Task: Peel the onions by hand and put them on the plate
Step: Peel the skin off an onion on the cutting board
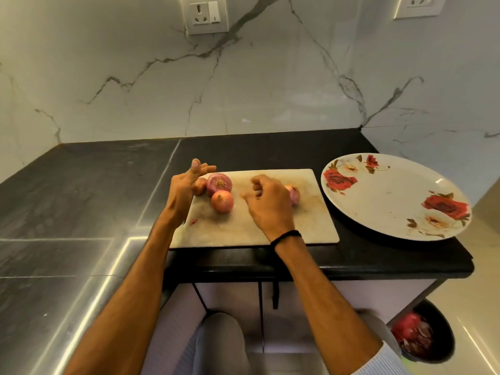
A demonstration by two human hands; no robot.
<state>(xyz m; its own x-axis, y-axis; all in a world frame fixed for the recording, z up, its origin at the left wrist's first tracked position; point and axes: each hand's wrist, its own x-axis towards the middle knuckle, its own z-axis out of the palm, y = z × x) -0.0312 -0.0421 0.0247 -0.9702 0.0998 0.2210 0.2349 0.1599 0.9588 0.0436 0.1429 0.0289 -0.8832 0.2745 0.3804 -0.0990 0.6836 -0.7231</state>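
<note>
Several unpeeled onions lie on a pale cutting board [270, 228]: a large purple onion [219, 183], a smaller orange-pink onion [222, 201] in front of it, a small onion [199, 186] half hidden behind my left hand, and a pink onion [294, 194] partly hidden by my right hand. My left hand [184, 188] hovers at the board's left edge with fingers straight, holding nothing. My right hand [269, 203] hangs over the board's middle, fingers loosely curled and blurred, with nothing in them. A white plate [389, 196] with red roses stands to the right, bare.
The board and plate sit on a black stone counter [81, 190] against a marble wall with power sockets [205, 13]. On the floor at the lower right stands a dark bin [424, 334] holding onion skins. A small red scrap [193, 221] lies on the board's left edge.
</note>
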